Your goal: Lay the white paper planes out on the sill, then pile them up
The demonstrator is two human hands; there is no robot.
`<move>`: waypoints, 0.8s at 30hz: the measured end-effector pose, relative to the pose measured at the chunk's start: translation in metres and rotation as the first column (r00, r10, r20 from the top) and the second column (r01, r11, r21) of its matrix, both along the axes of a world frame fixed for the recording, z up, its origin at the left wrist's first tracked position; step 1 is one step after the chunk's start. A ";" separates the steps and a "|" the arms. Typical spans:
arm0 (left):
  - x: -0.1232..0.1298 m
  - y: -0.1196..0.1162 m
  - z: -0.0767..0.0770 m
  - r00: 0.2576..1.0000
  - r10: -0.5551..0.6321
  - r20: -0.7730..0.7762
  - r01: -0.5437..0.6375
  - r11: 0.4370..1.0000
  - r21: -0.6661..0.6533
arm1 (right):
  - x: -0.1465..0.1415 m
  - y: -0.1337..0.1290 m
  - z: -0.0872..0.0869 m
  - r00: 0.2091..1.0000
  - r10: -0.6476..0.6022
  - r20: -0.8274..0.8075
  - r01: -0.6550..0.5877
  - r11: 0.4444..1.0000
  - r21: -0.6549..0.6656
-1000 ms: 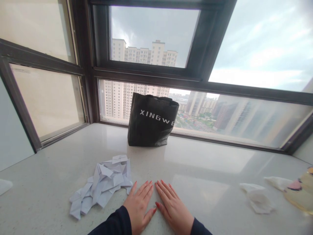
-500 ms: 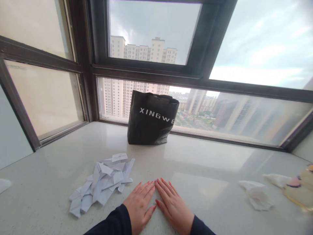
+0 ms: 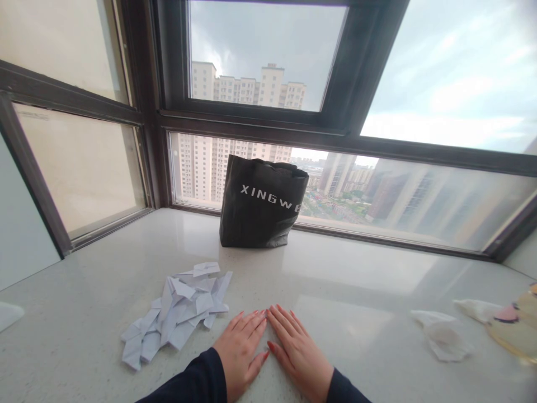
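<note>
My left hand (image 3: 242, 351) lies flat, palm down, on the pale speckled windowsill (image 3: 352, 358), fingers stretched out and nothing in it. Beside it my right hand (image 3: 296, 350) rests flat in the same way, also holding nothing. The fingertips of the two hands almost meet, and the thumbs point toward each other. Just left of my left hand is a loose pile of folded white paper pieces (image 3: 180, 310), overlapping one another. Beyond the hands a black bag (image 3: 262, 210) with white lettering stands upright near the window.
Crumpled white tissues (image 3: 444, 336) lie at the right, with a yellowish item (image 3: 516, 324) with pink and dark marks at the edge. Something white (image 3: 9, 316) shows at the far left. Dark window frames (image 3: 255, 123) bound the sill at the back and left.
Both hands keep their place on the sill. The view has shifted very slightly; the paper pile and the bag look unmoved.
</note>
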State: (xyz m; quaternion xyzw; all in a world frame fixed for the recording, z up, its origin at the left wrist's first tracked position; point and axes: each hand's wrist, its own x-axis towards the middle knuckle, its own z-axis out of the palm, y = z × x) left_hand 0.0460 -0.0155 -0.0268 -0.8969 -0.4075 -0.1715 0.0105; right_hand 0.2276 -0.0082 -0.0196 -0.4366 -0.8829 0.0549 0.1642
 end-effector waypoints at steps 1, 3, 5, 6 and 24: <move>-0.001 0.001 0.000 1.000 -0.018 -0.004 0.018 1.000 -0.006 | 0.000 0.000 0.000 1.000 0.000 0.012 0.000 1.000 0.004; -0.004 0.003 0.001 0.998 -0.061 -0.015 0.060 0.998 -0.022 | 0.000 0.000 0.000 0.999 0.001 0.033 -0.002 1.000 0.015; -0.006 0.004 0.002 0.996 -0.087 -0.023 0.086 0.995 -0.039 | 0.001 0.000 0.000 0.999 0.005 0.047 -0.006 1.000 0.030; -0.006 0.004 0.002 0.996 -0.090 -0.024 0.089 0.995 -0.045 | 0.001 0.000 0.000 0.999 0.006 0.054 -0.008 0.999 0.038; -0.005 0.004 0.001 0.997 -0.082 0.003 0.082 0.996 -0.037 | 0.001 0.001 0.000 0.996 0.002 0.084 -0.010 0.996 0.085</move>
